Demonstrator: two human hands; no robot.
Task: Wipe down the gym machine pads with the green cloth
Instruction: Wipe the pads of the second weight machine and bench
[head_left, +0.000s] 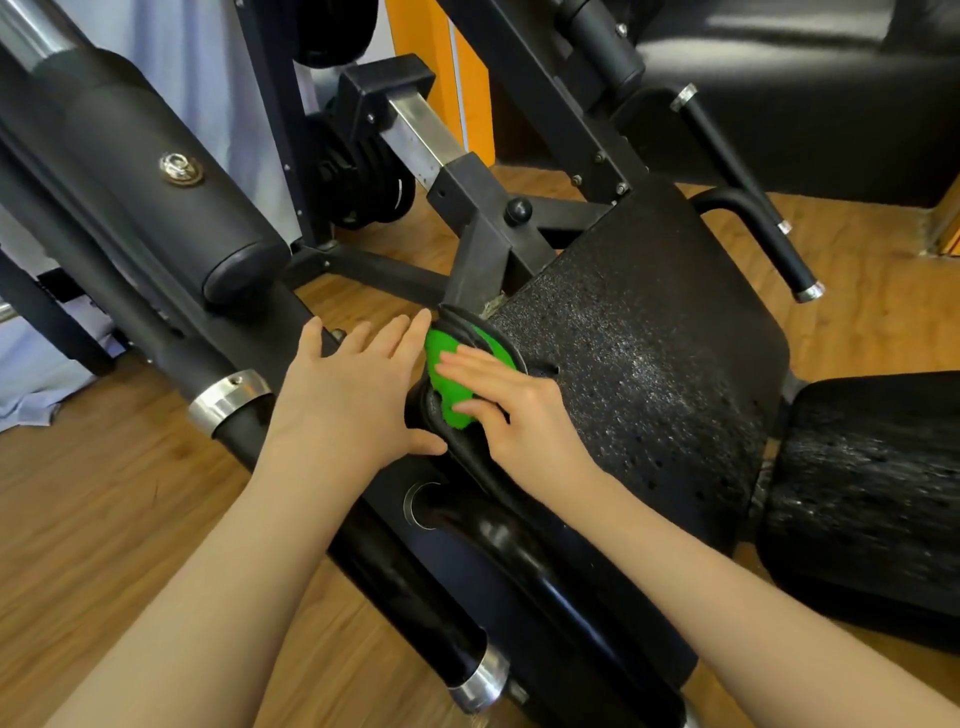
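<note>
The green cloth (451, 375) is bunched against the left front edge of a worn black seat pad (639, 364) on the gym machine. My right hand (511, 410) presses the cloth onto that edge with its fingers laid over it. My left hand (358, 389) rests just left of the cloth, fingers spread, thumb under the pad's folded rim, holding nothing that I can see. A second black pad (872, 488) sits to the right. A round black roller pad (156, 176) lies at the upper left.
The machine's black frame (498, 244) and a chrome-capped bar (228, 400) cross the wooden floor (104, 519). A handle (753, 208) with a chrome end sticks out at the upper right. Weight plates (358, 176) stand behind. A black sofa (779, 78) fills the far right corner.
</note>
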